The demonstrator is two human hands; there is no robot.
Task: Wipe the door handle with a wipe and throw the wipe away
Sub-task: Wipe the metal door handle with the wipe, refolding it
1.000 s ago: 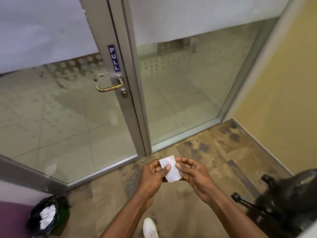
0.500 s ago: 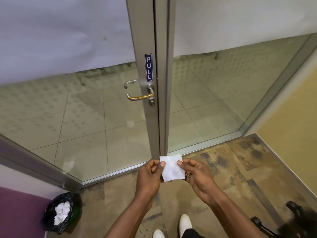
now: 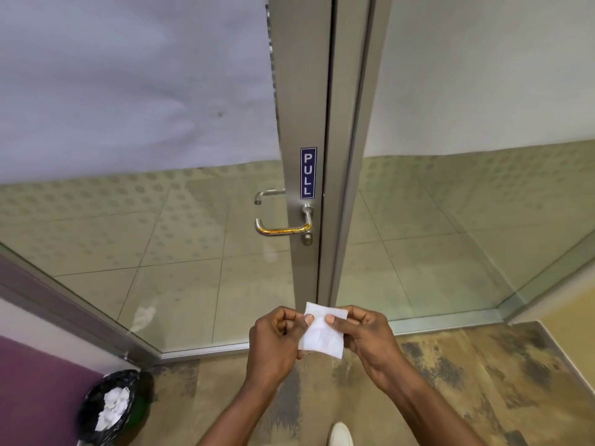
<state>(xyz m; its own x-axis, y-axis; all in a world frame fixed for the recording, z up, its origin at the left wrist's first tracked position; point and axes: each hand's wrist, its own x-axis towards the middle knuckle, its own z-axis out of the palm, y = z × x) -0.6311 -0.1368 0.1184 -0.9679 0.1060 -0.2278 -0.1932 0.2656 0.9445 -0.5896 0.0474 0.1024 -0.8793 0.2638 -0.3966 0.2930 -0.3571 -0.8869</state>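
Observation:
A metal lever door handle (image 3: 283, 229) sticks out to the left from the grey door frame (image 3: 304, 123), just under a blue PULL sign (image 3: 308, 172). A white square wipe (image 3: 322, 333) hangs in front of me, well below the handle. My left hand (image 3: 277, 342) pinches its upper left edge and my right hand (image 3: 370, 333) pinches its upper right edge. At the lower left stands a small bin (image 3: 109, 410) with a black liner and white crumpled wipes inside.
The door has glass panels (image 3: 161, 252) with frosted film on the upper part; tiled floor shows beyond. A purple surface (image 3: 32, 391) lies at the far left. A yellow wall (image 3: 573, 310) is on the right. My white shoe (image 3: 339, 434) rests on the mottled brown floor.
The view has moved closer to the door and leftward, so the handle now sits centred above my hands. The wipe stays held between both hands. The dark chair at the right is out of view.

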